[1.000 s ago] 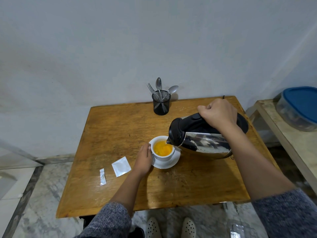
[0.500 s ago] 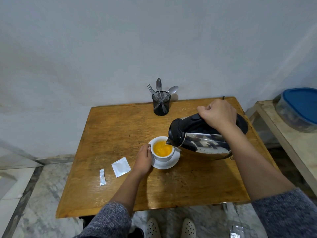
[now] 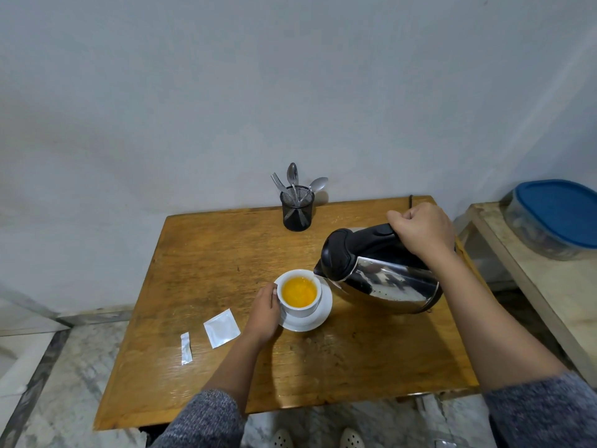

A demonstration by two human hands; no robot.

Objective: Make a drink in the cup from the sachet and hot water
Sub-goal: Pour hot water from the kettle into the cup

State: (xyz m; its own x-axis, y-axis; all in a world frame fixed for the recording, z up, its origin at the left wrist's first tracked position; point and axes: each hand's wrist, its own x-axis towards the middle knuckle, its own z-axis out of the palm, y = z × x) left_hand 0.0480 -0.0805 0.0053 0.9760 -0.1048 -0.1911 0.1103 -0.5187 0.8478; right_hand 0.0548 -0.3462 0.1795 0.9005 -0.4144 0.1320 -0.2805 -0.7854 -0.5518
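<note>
A white cup holding orange liquid stands on a white saucer in the middle of the wooden table. My left hand is wrapped against the cup's left side. My right hand grips the black handle of a steel kettle, which is tilted left with its spout just over the cup's right rim. The opened white sachet lies flat to the left of my left hand, and its torn-off strip lies further left.
A black mesh holder with spoons and a fork stands at the table's back edge near the wall. A side table on the right carries a clear tub with a blue lid. My shoes show below the table's front edge.
The kettle stays tilted at the cup with little movement. The orange liquid level in the cup looks slightly higher. Both hands keep their holds.
</note>
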